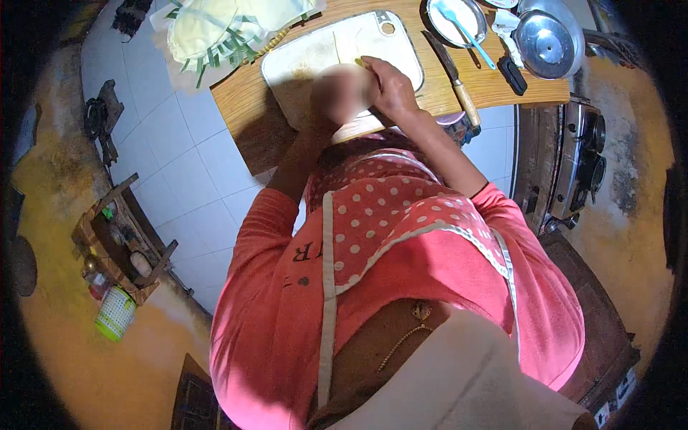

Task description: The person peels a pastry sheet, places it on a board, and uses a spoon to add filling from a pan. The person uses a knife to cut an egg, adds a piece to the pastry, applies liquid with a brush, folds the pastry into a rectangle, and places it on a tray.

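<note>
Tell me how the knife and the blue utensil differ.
The knife has a dark blade and tan handle; the blue utensil looks blue throughout. The knife lies on the table; the blue utensil's head sits in the round dish. Both slant alike, handle ends lower right.

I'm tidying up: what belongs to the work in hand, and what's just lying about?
Likely job: white board; pale strip; green-trimmed cream piece; perhaps knife.

Apparently lying about: black object; shiny metalware; green-and-white basket.
</note>
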The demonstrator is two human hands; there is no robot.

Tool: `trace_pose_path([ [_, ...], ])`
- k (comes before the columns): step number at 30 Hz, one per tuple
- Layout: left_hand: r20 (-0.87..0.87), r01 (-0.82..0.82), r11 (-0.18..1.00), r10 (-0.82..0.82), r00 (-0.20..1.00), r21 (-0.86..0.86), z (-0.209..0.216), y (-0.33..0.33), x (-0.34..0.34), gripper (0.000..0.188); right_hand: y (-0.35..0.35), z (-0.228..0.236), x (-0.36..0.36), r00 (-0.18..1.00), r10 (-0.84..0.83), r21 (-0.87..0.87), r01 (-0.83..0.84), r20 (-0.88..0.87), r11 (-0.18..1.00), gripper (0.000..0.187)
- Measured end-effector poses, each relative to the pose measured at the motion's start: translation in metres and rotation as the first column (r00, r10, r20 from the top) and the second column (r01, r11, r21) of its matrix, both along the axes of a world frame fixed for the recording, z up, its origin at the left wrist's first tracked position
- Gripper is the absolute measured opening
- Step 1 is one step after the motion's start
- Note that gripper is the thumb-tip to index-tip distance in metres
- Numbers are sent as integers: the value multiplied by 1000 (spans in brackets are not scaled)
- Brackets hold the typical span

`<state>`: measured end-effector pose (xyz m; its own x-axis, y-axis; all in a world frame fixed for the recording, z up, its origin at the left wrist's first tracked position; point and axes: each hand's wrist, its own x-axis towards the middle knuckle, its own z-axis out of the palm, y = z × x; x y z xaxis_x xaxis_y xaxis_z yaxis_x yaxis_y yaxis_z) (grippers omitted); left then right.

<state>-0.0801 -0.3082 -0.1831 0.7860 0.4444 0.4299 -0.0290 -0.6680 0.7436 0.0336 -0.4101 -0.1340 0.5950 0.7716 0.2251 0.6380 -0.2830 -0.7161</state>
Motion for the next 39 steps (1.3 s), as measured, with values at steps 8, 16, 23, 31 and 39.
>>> trace_pose_path([
  [8, -48, 143, 961, -135, 990, 238, 4, 11, 7, 33, -14, -3, 7, 991, 11, -156, -32, -134, 987, 37],
  [16, -243, 222, 956, -173, 954, 190, 8, 22, 7, 44, -22, -16, 32, 901, 328, -165, -291, 284, 942, 35],
  [23, -161, 217, 935, -176, 971, 281, -5, 29, 9, 44, -14, -15, 45, 836, 439, -232, -379, 330, 896, 31],
  [31, -164, 58, 997, -51, 985, 41, 4, 58, 29, 25, 15, -9, 73, 940, 342, -207, -334, 6, 920, 28],
  [39, -378, 28, 967, -126, 917, -254, -8, 76, 47, 31, 29, -35, 88, 943, 238, -169, -280, -234, 945, 26],
])
